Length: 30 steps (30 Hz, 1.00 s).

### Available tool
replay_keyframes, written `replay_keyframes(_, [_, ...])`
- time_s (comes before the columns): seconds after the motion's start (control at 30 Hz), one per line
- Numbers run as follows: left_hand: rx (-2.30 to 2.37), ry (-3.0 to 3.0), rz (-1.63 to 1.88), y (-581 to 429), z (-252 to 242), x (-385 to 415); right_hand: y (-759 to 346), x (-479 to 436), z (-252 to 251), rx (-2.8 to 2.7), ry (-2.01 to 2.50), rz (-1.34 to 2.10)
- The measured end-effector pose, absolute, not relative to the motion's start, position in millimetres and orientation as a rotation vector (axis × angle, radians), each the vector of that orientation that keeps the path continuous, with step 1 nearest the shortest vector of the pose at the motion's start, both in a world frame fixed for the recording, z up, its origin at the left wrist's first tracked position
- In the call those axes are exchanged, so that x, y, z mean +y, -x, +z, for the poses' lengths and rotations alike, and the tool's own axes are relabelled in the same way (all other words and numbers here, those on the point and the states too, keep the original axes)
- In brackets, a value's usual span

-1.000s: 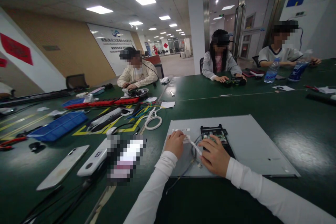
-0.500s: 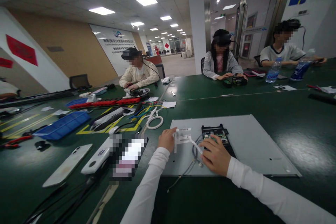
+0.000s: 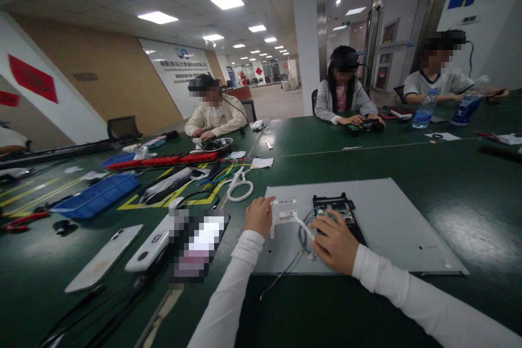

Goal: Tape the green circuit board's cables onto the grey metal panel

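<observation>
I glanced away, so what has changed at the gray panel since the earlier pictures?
The left hand has moved left across the gray panel, baring more of the barcode label; whether it let go of anything is unclear. The right hand stays by the white strip and black frame; the panel lies as before.

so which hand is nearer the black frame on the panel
Right. The right hand partly covers the black frame; the left hand is farther left, nearer the white ring.

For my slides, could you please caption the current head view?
Left hand and right hand at a grey panel, white strip between them.
</observation>
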<state>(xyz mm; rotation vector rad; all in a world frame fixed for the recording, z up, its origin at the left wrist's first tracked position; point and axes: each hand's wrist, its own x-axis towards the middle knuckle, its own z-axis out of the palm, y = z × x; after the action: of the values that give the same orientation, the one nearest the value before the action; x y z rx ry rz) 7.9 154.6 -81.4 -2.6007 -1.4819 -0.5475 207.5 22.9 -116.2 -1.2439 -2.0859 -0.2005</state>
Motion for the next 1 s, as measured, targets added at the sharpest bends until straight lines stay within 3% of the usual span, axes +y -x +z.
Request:
replay_keyframes(0.2, [-1.306, 2.599, -0.733, -14.4, -68.7, 144.9, -206.8, 22.2, -114.5, -2.074, 1.241, -0.190])
replay_keyframes(0.63, [-1.077, 2.778, -0.732, -19.5, -58.4, 133.1, -206.5, 22.0, -113.2, -2.051, 1.241, -0.171])
replay_keyframes(1.0, [-1.199, 3.147, -1.851, -37.8, -47.3, 114.2, -210.0, 21.5, -107.6, -1.938, 1.246, -0.182])
